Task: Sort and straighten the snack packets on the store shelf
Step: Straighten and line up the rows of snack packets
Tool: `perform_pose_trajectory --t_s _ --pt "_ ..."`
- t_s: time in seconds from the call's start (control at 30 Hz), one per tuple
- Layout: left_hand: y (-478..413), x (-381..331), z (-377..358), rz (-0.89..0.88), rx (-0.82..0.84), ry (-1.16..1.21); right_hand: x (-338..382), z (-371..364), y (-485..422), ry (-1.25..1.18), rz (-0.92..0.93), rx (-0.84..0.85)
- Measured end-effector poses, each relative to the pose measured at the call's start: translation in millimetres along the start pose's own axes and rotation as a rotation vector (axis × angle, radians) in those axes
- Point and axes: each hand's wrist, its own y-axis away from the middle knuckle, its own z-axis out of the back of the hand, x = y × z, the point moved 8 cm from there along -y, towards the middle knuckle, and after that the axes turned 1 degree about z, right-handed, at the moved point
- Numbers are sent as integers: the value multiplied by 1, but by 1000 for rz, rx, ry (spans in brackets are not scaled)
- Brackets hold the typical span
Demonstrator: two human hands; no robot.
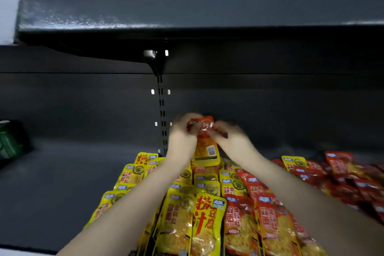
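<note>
Green can point(8, 139): it stood alone at the far left, half in shadow, well apart from every packet.
Shelf deck point(62, 183): dark grey, running from the can over to the pile.
Yellow packets point(178, 214): overlapping rows ran toward the back, and a few on the left fringe sat skewed. Not straight yet, by my eye.
Left hand point(182, 133): up it was, above the pile and near the back panel point(83, 100), fingers curled onto the top-left of one packet. Blurred, but it read as a firm pinch.
Held packet point(206, 147): the one in play! It hung upright between the two hands, red at the top, yellow below, barcode side facing out, its bottom edge just above the rearmost yellow ones.
Right hand point(230, 137): it pinched the packet's top-right corner, too smeared to count fingers.
Orange packets point(239, 224): they lay in rows just right of the yellow.
Red heap point(353, 179): looser, further right, tilted every which way.
Risk, wrong row: the packet carried both colours, so a glance at its back alone could have sent it to the wrong group.
Risk, knocked rows: both forearms point(128, 199) stretched over the front packets, and a sagging elbow could have dragged them askew.
Risk, slip: a pinch on a slick foil corner could have let go and dropped the packet behind the pile.
</note>
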Motion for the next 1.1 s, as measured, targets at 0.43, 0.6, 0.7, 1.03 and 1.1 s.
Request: perform_pose_trajectory --t_s 0.43,0.6,0.7,1.03,1.1 --pt "65 30 -136 391 420 -405 -100 116 43 -63 -261 -388" --pt "84 39 -157 320 541 -635 -126 117 53 -92 -349 -392" --pt "83 40 -165 265 586 -681 -132 112 52 -40 -362 -348" --pt "77 46 -167 216 549 -685 -153 96 47 -61 -382 -266" --pt "76 48 -168 223 555 -658 -156 94 44 -82 -390 -254"
